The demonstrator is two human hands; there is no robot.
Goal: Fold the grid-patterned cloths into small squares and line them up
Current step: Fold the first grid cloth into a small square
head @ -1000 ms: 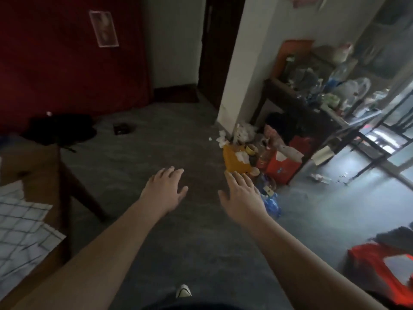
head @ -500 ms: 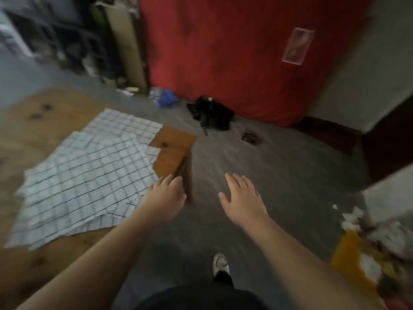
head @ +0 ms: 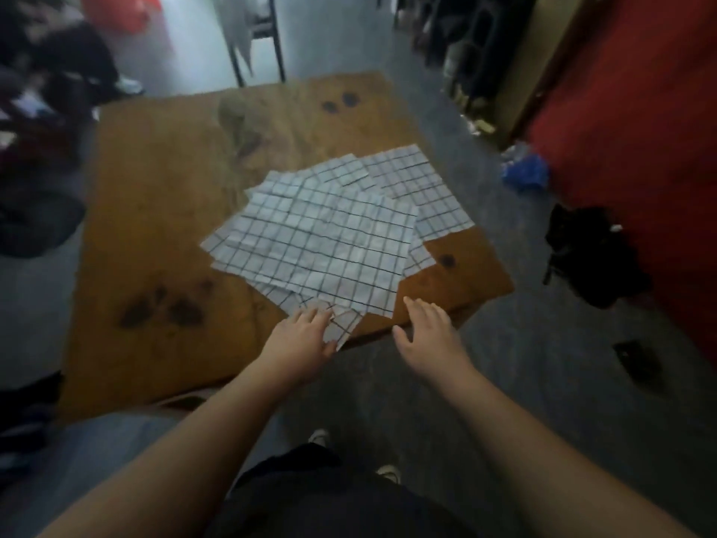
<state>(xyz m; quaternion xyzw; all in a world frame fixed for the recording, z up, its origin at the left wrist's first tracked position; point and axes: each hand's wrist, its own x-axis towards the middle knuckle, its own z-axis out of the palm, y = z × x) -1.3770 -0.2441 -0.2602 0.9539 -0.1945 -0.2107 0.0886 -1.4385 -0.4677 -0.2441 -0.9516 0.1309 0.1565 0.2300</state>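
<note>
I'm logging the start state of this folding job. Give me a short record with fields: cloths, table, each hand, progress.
cloths: grid-patterned cloths, unfolded, loosely overlapped in one fanned pile
table: wooden table, with the pile toward its near right corner
left hand: left hand rests straight fingers on the pile's nearest corner
right hand: right hand, fingers straight, at the table edge beside the pile, holding nothing
progress: no cloth folded or lined up yet

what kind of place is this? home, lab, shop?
Probably a lived-in room in a home, not a lab: a stained wooden table holding the grid-patterned cloths, and a grey floor strewn with a dark bundle and blue plastic.
</note>
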